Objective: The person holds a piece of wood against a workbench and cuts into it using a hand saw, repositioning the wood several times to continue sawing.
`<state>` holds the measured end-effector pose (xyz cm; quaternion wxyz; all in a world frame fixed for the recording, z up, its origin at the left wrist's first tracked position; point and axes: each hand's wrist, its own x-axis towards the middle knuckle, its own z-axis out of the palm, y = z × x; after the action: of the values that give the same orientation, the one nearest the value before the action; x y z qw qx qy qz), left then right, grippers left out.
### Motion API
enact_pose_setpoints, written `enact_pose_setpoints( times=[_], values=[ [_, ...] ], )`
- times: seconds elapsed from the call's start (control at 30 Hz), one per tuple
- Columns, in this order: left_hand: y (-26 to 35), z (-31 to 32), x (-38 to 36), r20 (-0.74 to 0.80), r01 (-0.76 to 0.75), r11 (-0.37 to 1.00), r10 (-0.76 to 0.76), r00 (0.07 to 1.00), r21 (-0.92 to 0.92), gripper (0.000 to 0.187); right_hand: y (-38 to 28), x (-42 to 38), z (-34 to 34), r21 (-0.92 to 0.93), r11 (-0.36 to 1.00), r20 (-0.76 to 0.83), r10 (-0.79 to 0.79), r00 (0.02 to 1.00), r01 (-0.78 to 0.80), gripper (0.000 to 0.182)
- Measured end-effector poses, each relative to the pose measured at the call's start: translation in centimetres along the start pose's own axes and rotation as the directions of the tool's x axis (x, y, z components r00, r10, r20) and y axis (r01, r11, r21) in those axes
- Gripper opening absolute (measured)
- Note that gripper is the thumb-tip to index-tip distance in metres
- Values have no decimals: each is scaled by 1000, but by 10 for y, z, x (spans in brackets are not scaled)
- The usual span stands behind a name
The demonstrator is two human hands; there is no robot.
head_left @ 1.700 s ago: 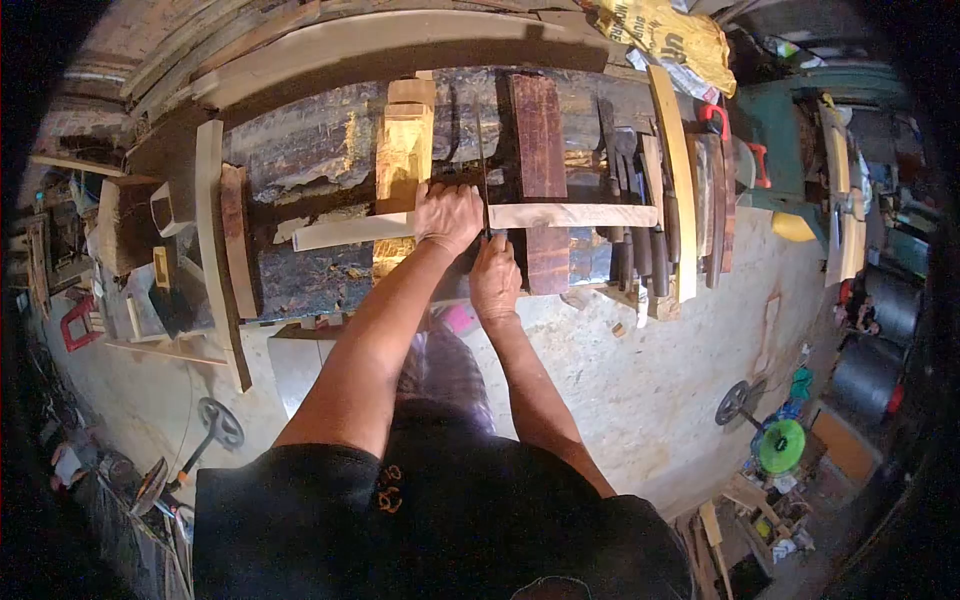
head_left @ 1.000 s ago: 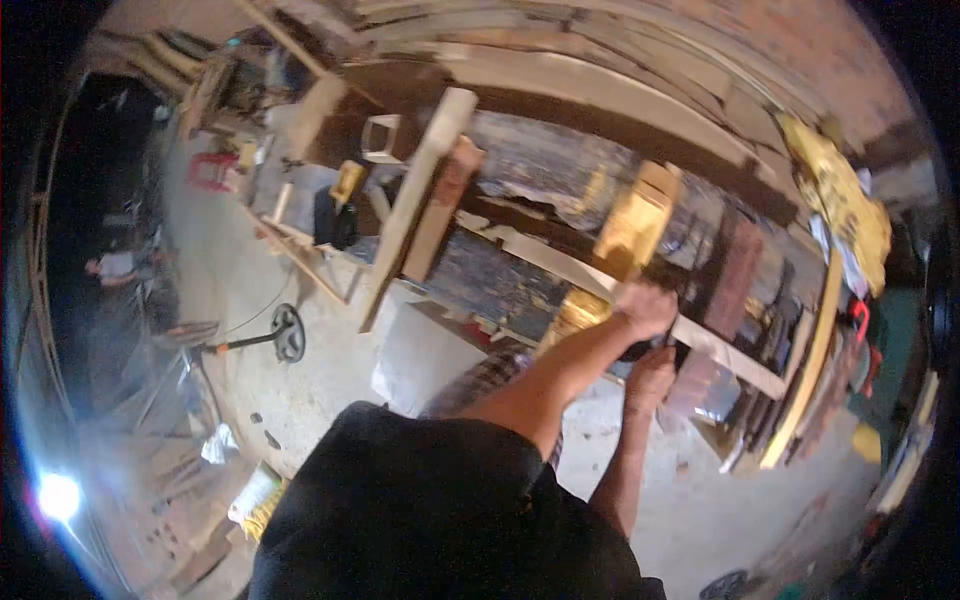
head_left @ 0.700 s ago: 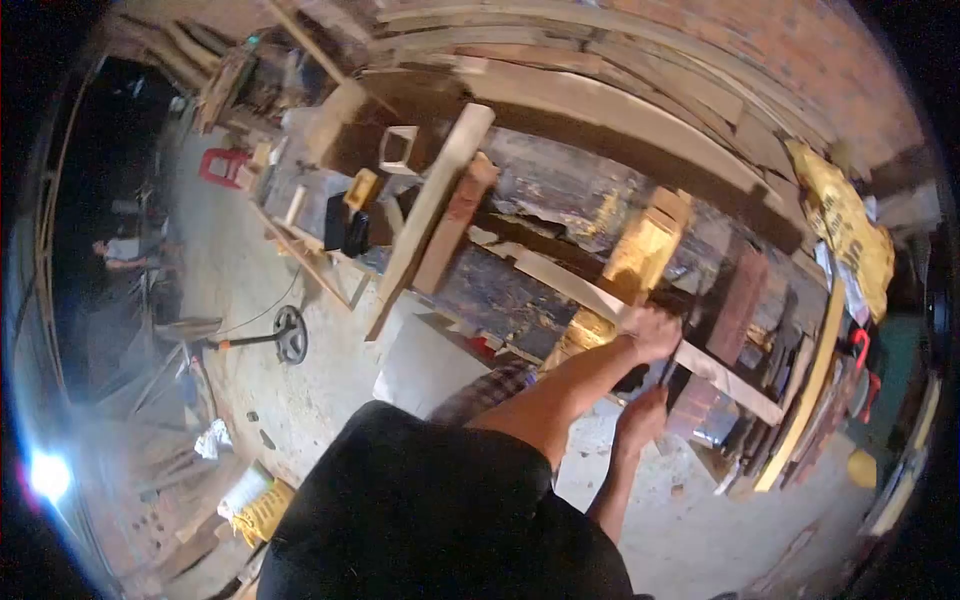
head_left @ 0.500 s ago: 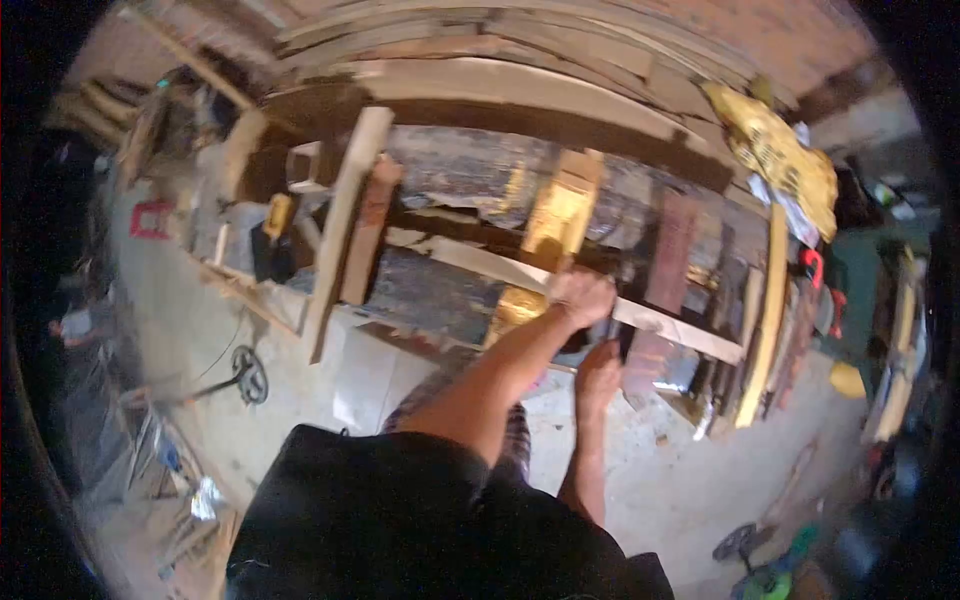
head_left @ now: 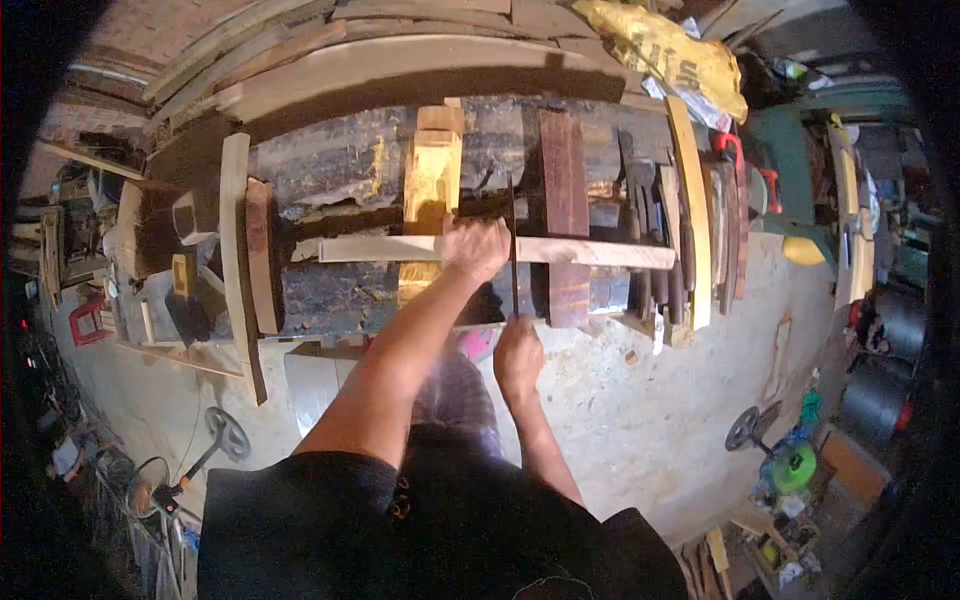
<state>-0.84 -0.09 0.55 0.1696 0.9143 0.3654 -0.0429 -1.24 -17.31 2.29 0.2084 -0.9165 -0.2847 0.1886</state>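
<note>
A pale wooden strip (head_left: 600,252) lies crosswise over a yellow wood block (head_left: 432,170) and a reddish-brown board (head_left: 564,170) on the dark, rough bench top (head_left: 345,300). My left hand (head_left: 475,248) presses down on the strip near its middle, fingers wrapped over it. Just right of that hand, a saw (head_left: 514,280) seen edge-on as a thin dark line crosses the strip. My right hand (head_left: 519,358) is closed around its near end, in front of the bench edge. The saw's handle is hidden in my fist.
Long planks (head_left: 420,65) lie along the back. A yellow sack (head_left: 665,55) sits at the back right, near a red-handled tool (head_left: 733,155). Upright-looking boards (head_left: 236,250) flank the left side. A fan (head_left: 150,488) stands lower left, and a green round object (head_left: 792,466) lower right.
My view has turned and shifted right, so the bench now appears level and further left. Both hands keep their holds on the strip and the saw.
</note>
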Motion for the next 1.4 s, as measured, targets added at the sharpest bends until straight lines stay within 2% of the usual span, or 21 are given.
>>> enact_pose_setpoints(
  times=[0.13, 0.17, 0.23, 0.33, 0.4, 0.47, 0.5, 0.53, 0.6, 0.67, 0.73, 0.8, 0.9, 0.93, 1.0, 1.07, 1.27, 1.33, 1.4],
  values=[
    [4, -6, -1, -66, 83, 996, -84, 994, -28, 41, -23, 53, 10, -4, 998, -69, -55, 996, 55, 18],
    [3, -5, -1, -82, 76, 997, -78, 994, -34, 39, -23, 49, 8, -5, 999, -70, -47, 996, 47, 18],
    [7, -3, -4, -92, 65, 997, -69, 993, -47, 38, -18, 35, 3, 11, 991, -105, -133, 986, 135, 17],
    [4, -1, -11, 6, -148, 988, 149, 989, -41, 34, -19, 21, 2, 98, 994, -33, -52, 998, 55, 23],
    [2, 0, -8, 22, -147, 988, 148, 989, -40, 35, -25, 23, 5, 79, 997, -36, -24, 999, 27, 23],
    [4, -12, -4, 165, -37, 998, 45, 985, -56, 39, -27, 28, 7, 52, 999, -44, 3, 999, 0, 22],
    [3, -11, -4, 93, -52, 997, 58, 994, -60, 39, -28, 29, 8, 48, 999, -46, 10, 999, -8, 22],
    [4, -11, -4, 91, -58, 996, 63, 994, -63, 39, -28, 31, 9, 47, 999, -52, 16, 999, -14, 22],
    [4, -10, -7, 13, -2, 991, 3, 1000, -133, 37, -24, 31, 12, 62, 997, -22, 36, 999, -34, 21],
    [1, -4, -8, -56, -35, 993, 29, 998, -116, 34, -22, 35, 14, 123, 991, -117, -42, 992, 57, 20],
    [2, -7, -7, -281, -42, 985, -7, 960, -168, 32, -28, 40, 6, 160, 985, -118, -43, 992, 62, 20],
    [0, -6, -5, -277, -42, 986, -5, 961, -163, 31, -30, 45, 4, 194, 979, -105, -43, 994, 63, 19],
    [-1, 1, 10, -393, -118, 983, 53, 918, -142, 33, -31, 61, 3, 109, 993, -33, -31, 999, 34, 19],
    [-1, 0, 13, -395, -131, 981, 64, 917, -145, 33, -32, 65, 3, 107, 994, -44, -23, 999, 28, 19],
    [-1, -1, 13, -233, -78, 976, 29, 972, -202, 34, -30, 68, 3, 66, 997, -14, -47, 999, 48, 18],
    [-6, 10, 19, -283, -89, 987, 48, 958, -132, 38, -24, 71, 11, 24, 997, -19, -79, 997, 79, 17],
    [-3, 8, 25, -306, -46, 982, -12, 952, -183, 36, -8, 32, 0, 17, 998, 7, -55, 998, 55, 22],
    [-2, 9, 24, -372, -98, 975, 17, 928, -199, 37, -8, 22, -7, -8, 998, 86, 58, 995, -57, 23],
    [-1, 9, 24, -311, -70, 978, 5, 950, -197, 39, -11, 38, 4, -7, 999, 82, 44, 996, -44, 22]
  ],
)
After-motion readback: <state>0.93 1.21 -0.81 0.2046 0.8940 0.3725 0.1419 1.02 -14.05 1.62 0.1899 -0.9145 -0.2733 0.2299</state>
